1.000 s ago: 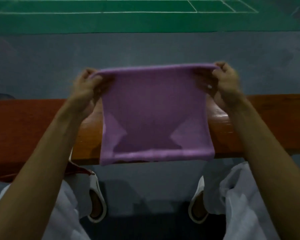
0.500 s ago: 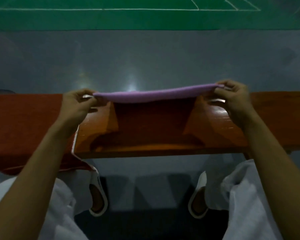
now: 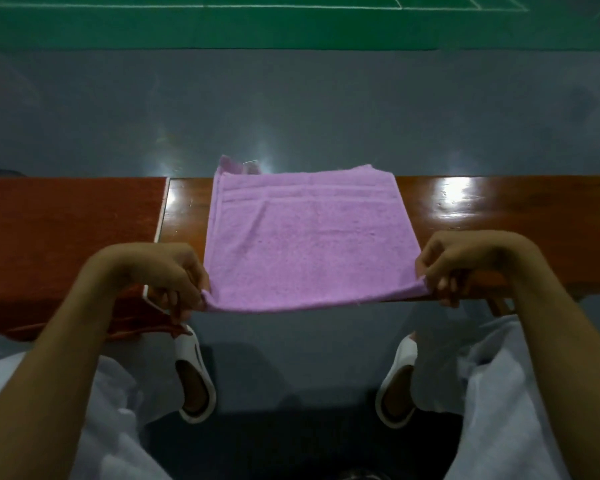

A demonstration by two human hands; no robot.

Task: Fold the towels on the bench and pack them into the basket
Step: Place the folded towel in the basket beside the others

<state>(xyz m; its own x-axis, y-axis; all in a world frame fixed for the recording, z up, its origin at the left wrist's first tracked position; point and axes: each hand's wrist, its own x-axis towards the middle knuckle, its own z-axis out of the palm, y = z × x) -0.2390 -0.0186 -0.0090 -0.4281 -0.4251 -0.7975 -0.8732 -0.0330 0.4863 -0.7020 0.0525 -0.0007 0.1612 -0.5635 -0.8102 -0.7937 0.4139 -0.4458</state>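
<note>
A purple towel [image 3: 305,237] lies folded flat across the glossy wooden bench [image 3: 499,216], its far edge reaching the bench's back edge and its near edge hanging just past the front edge. My left hand [image 3: 160,271] pinches the towel's near left corner. My right hand [image 3: 465,265] pinches its near right corner. A small corner of cloth and a label stick out at the far left of the towel. No basket is in view.
A red towel [image 3: 66,237] with a white border covers the bench to the left and droops over its front edge. My legs in white clothes and white slippers [image 3: 194,375] stand on the grey floor below. A green court lies beyond.
The towel was held up spread in the air, then swung forward and laid down flat on the bench. Both hands came back toward me to the near edge, still gripping the corners.
</note>
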